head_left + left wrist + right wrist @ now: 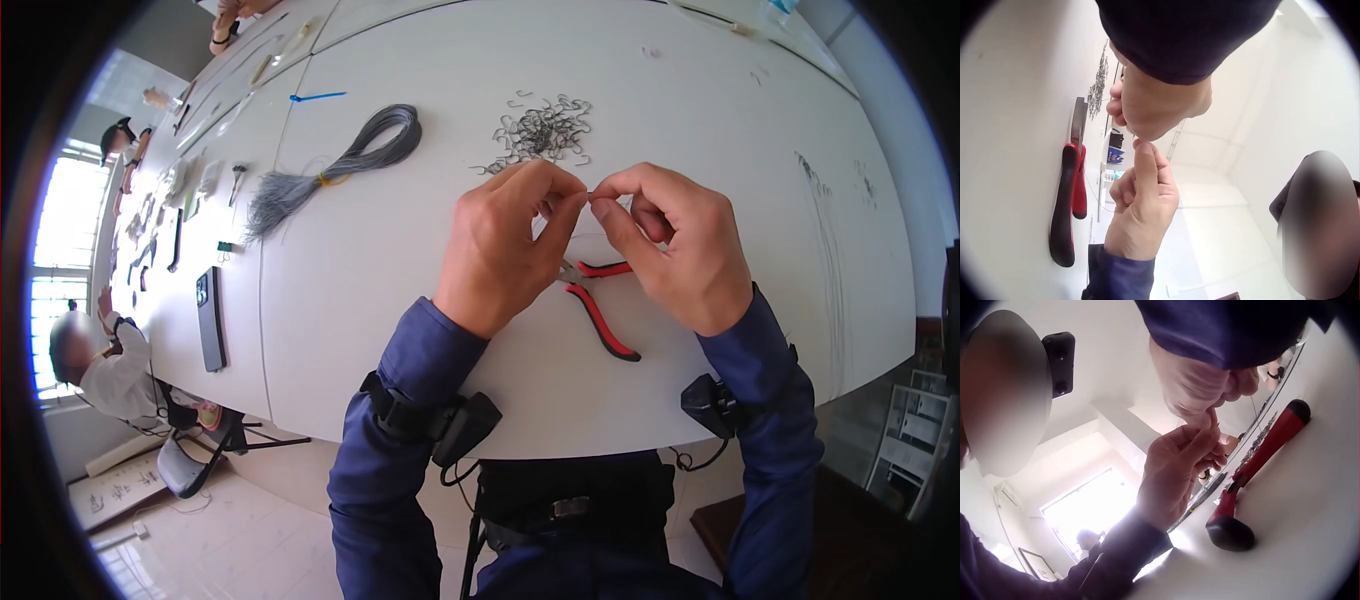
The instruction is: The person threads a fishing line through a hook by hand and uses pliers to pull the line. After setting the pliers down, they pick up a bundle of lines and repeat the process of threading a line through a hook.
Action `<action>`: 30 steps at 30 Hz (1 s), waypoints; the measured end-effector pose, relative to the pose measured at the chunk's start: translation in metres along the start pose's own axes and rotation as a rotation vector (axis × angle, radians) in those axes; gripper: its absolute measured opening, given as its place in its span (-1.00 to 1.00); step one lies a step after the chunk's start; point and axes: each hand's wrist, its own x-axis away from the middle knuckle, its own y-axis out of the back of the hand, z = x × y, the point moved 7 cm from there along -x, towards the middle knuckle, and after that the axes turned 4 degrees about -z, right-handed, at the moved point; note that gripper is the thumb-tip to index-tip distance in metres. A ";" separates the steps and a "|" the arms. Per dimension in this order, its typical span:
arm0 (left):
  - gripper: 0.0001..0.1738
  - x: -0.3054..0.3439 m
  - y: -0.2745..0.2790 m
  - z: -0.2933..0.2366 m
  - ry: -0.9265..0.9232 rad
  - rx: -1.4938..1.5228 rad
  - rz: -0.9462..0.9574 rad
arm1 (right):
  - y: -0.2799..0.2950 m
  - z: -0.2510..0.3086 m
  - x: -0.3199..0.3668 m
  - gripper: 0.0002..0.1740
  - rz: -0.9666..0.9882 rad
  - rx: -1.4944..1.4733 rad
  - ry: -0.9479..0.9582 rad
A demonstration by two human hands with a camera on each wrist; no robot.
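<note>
Above the white table (400,330), my left hand (510,240) and right hand (680,250) meet fingertip to fingertip. Thumb and forefinger of each pinch a thin line (1254,405), part of which hangs in a loose curve below the hands. What else sits between the fingertips is too small to tell. Beneath the hands lie pliers with red and black handles (605,325), spread apart; the left hand partly covers their metal head. Just beyond my fingers is a heap of small dark metal hooks (545,130).
A looped bundle of grey wire (390,140), tied with a yellow band, lies to the left. Past it are a blue cable tie (318,97), a black phone (211,320) and a binder clip (225,247). Long thin strands (825,230) lie at right. Other people sit along the table's left side.
</note>
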 end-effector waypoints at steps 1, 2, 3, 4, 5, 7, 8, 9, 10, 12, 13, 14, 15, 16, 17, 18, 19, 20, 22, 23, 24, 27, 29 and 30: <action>-0.92 0.000 -0.002 -0.002 -0.027 0.005 0.018 | 0.001 -0.004 0.000 -0.92 -0.002 -0.011 -0.020; -0.92 0.001 -0.004 -0.003 -0.056 0.011 0.037 | 0.001 -0.008 -0.001 -0.91 -0.005 -0.021 -0.040; -0.92 0.001 -0.005 -0.004 -0.064 0.019 0.049 | 0.001 -0.012 -0.001 -0.90 0.001 -0.049 -0.088; -0.91 0.002 -0.006 -0.005 -0.072 0.028 0.060 | 0.001 -0.017 -0.001 -0.89 0.008 -0.076 -0.136; -0.91 0.002 -0.007 -0.006 -0.080 0.035 0.070 | 0.000 -0.021 -0.002 -0.88 0.015 -0.104 -0.181; -0.90 0.002 -0.007 -0.007 -0.074 0.058 0.072 | 0.000 -0.030 -0.003 -0.85 0.009 -0.139 -0.228; -0.90 0.002 -0.006 -0.007 -0.071 0.069 0.072 | -0.001 -0.034 -0.003 -0.83 0.008 -0.157 -0.251; -0.90 0.002 -0.006 -0.007 -0.069 0.075 0.068 | -0.002 -0.037 -0.003 -0.83 0.019 -0.186 -0.282; -0.90 0.002 -0.005 -0.008 -0.068 0.082 0.063 | -0.002 -0.040 -0.002 -0.83 0.030 -0.214 -0.313; -0.90 0.001 -0.003 -0.006 -0.048 0.095 0.040 | -0.005 -0.041 -0.002 -0.83 0.062 -0.243 -0.352; -0.90 0.001 -0.002 -0.005 -0.030 0.102 0.024 | -0.006 -0.041 -0.002 -0.83 0.081 -0.243 -0.360; -0.90 0.001 -0.001 -0.003 -0.012 0.109 0.007 | -0.007 -0.040 -0.001 -0.83 0.102 -0.243 -0.368; -0.91 0.000 0.001 -0.003 0.020 0.111 -0.002 | -0.008 -0.038 -0.001 -0.84 0.105 -0.210 -0.352; -0.92 0.000 0.003 -0.005 0.052 0.112 -0.011 | -0.008 -0.035 0.000 -0.85 0.109 -0.178 -0.335; -0.92 -0.001 0.005 -0.004 0.084 0.113 -0.022 | -0.010 -0.032 0.001 -0.86 0.113 -0.146 -0.317; -0.92 -0.001 0.006 -0.003 0.092 0.102 -0.030 | -0.009 -0.025 0.001 -0.87 0.093 -0.102 -0.241; -0.92 -0.001 0.006 -0.001 0.099 0.093 -0.039 | -0.008 -0.016 0.001 -0.89 0.074 -0.058 -0.166; -0.92 -0.001 0.006 0.002 0.107 0.083 -0.046 | -0.007 -0.008 0.001 -0.90 0.053 -0.013 -0.091; -0.92 -0.001 0.006 0.002 0.063 0.036 -0.045 | -0.005 0.002 0.000 -0.91 0.022 0.025 0.002; -0.92 -0.001 0.005 0.002 0.042 0.013 -0.042 | -0.004 0.005 0.000 -0.92 0.006 0.045 0.046; -0.93 0.000 0.003 0.002 0.032 0.025 -0.022 | -0.002 0.007 0.000 -0.92 -0.011 0.045 0.065; -0.92 0.002 -0.004 0.001 -0.005 0.049 0.038 | 0.002 0.001 -0.002 -0.92 -0.034 0.010 0.033; -0.92 0.003 -0.007 -0.002 -0.044 0.049 0.069 | 0.002 -0.013 -0.002 -0.90 -0.009 -0.061 -0.094; -0.91 0.003 -0.008 -0.003 -0.048 0.064 0.077 | 0.001 -0.020 -0.003 -0.88 0.008 -0.109 -0.148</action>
